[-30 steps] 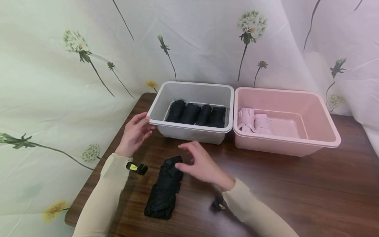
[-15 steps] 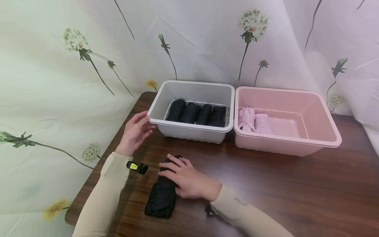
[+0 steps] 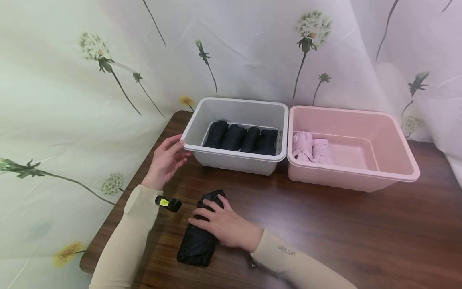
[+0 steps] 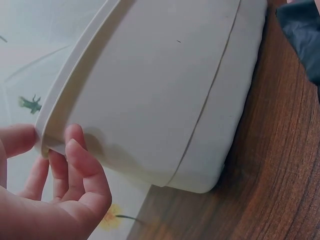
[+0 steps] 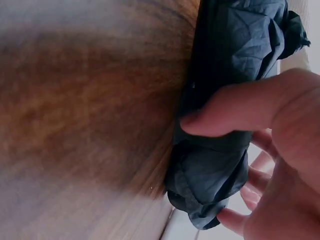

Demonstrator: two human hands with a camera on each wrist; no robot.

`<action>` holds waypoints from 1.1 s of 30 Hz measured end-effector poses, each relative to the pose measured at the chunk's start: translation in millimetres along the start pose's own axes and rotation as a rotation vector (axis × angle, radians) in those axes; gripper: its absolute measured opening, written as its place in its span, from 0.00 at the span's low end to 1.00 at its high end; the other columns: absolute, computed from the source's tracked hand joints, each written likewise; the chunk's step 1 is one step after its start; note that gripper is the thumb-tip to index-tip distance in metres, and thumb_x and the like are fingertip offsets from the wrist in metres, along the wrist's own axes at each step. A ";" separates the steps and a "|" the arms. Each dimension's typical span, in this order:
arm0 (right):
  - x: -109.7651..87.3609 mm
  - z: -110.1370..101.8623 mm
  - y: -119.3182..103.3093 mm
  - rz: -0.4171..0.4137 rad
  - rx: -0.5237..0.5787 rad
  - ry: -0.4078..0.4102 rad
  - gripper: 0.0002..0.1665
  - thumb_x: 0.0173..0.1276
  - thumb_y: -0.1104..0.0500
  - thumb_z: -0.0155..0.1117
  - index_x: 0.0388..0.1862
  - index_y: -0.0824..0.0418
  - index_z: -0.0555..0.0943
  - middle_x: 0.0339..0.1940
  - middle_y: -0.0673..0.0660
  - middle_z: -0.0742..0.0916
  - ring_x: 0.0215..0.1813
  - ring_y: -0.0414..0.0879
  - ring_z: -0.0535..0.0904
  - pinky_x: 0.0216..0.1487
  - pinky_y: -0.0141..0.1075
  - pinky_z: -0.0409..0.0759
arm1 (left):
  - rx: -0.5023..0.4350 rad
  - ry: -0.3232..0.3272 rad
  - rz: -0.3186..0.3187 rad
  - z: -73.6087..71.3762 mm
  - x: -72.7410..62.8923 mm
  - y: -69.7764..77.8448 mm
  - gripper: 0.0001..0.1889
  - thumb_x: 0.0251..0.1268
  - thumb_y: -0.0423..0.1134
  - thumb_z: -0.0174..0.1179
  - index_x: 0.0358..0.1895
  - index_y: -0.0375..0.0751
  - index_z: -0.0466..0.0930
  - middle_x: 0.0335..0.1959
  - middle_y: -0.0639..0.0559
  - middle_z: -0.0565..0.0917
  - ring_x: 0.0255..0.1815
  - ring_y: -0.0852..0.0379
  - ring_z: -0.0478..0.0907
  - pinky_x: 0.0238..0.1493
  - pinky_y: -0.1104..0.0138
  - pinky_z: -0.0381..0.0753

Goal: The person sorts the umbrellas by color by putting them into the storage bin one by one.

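Observation:
A folded black plastic bag (image 3: 199, 241), long and crinkled, lies on the wooden table in front of the grey bin (image 3: 231, 155). My right hand (image 3: 229, 226) grips it from above around its upper half. In the right wrist view its thumb presses one long side of the black bag (image 5: 220, 165), with the other fingers round the far side. My left hand (image 3: 166, 162) pinches the front left corner of the grey bin's rim. The left wrist view shows thumb and fingers on either side of that rim (image 4: 52, 105).
Several black bundles (image 3: 234, 138) lie side by side in the grey bin. Against its right side stands a pink bin (image 3: 346, 178) with two pink bundles (image 3: 313, 147) at its left end. A flowered cloth (image 3: 252, 48) hangs behind the table (image 3: 343, 233).
My right hand has moved from above the black bag's upper right down onto it and now grips it. My left hand has stayed on the grey bin's rim.

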State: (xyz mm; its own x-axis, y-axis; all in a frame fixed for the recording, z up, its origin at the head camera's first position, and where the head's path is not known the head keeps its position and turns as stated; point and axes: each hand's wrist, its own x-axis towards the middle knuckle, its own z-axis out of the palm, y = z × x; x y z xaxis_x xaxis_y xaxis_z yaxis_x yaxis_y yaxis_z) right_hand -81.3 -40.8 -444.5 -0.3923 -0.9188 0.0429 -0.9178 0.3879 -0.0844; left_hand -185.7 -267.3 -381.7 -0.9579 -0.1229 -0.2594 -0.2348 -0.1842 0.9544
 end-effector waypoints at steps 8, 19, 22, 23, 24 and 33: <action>-2.5 0.0 0.2 0.014 -0.127 0.062 0.39 0.59 0.56 0.73 0.68 0.39 0.69 0.67 0.45 0.73 0.70 0.51 0.67 0.69 0.60 0.62 | -0.010 0.004 0.003 1.0 0.4 0.1 0.21 0.65 0.44 0.63 0.59 0.51 0.70 0.49 0.53 0.76 0.32 0.61 0.81 0.35 0.71 0.79; -10.6 -10.9 2.8 0.051 -0.144 0.024 0.32 0.62 0.54 0.70 0.65 0.40 0.74 0.66 0.44 0.76 0.75 0.57 0.61 0.70 0.61 0.59 | -0.013 0.006 -0.001 1.7 -1.3 0.6 0.21 0.65 0.44 0.63 0.59 0.51 0.70 0.49 0.52 0.76 0.32 0.61 0.82 0.35 0.71 0.79; -12.9 -15.5 6.5 0.060 -0.082 -0.037 0.35 0.59 0.54 0.73 0.66 0.41 0.73 0.66 0.45 0.77 0.75 0.56 0.60 0.71 0.60 0.58 | -0.013 0.008 -0.007 1.7 -1.8 1.1 0.21 0.65 0.44 0.63 0.59 0.51 0.70 0.49 0.52 0.76 0.32 0.61 0.82 0.35 0.71 0.79; -13.5 -16.5 8.2 0.063 -0.049 -0.060 0.37 0.57 0.55 0.74 0.66 0.42 0.73 0.66 0.45 0.77 0.75 0.56 0.61 0.72 0.60 0.58 | -0.013 0.009 -0.008 1.6 -2.0 1.3 0.21 0.65 0.45 0.63 0.59 0.51 0.70 0.49 0.52 0.76 0.32 0.61 0.82 0.35 0.71 0.79; -14.0 -17.2 10.2 0.066 -0.013 -0.082 0.39 0.56 0.55 0.75 0.66 0.42 0.72 0.67 0.45 0.77 0.75 0.55 0.61 0.72 0.59 0.58 | -0.010 0.010 -0.009 1.7 -2.4 1.6 0.21 0.64 0.45 0.63 0.59 0.51 0.70 0.49 0.52 0.77 0.32 0.61 0.82 0.35 0.71 0.80; -16.2 -13.3 23.8 0.059 0.238 -0.150 0.46 0.52 0.60 0.76 0.69 0.41 0.68 0.68 0.44 0.73 0.75 0.49 0.60 0.71 0.59 0.60 | -0.002 0.010 -0.015 2.3 -2.4 4.0 0.23 0.64 0.46 0.64 0.60 0.51 0.70 0.49 0.53 0.77 0.33 0.61 0.81 0.36 0.71 0.80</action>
State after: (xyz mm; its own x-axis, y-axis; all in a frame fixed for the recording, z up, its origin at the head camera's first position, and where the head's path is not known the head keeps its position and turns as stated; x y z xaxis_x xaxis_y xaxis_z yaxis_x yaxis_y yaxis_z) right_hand -97.6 -15.7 -434.0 -0.4146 -0.9026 -0.1155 -0.8467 0.4292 -0.3145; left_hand -184.7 -265.5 -376.9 -0.9526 -0.1302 -0.2750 -0.2487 -0.1878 0.9502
